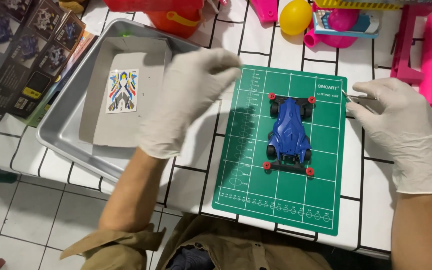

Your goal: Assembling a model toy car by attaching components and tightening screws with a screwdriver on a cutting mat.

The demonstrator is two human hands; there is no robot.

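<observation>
Nearest to us, our khaki sleeves frame the lower edge of the view, with grey floor tiles showing below the table. On the white tiled table lies a green cutting mat, and on its upper half sits a blue toy race car with red rollers at its corners, its nose pointing away from us. Neither of our hands touches the car.

Our gloved left hand hovers over the mat's left edge and the tray beside it, fingers loosely curled with the fingertips drawn together near the mat's top corner; we cannot tell whether they pinch anything. Our gloved right hand rests just off the mat's right edge, closed on thin metal tweezers whose tip points towards the mat.

To the left, a metal tray holds a grey cardboard insert bearing a colourful sticker sheet. Left of the tray lie printed box panels. Farthest off, along the table's back, stand a red bucket, a yellow egg-shaped toy and pink plastic pieces.
</observation>
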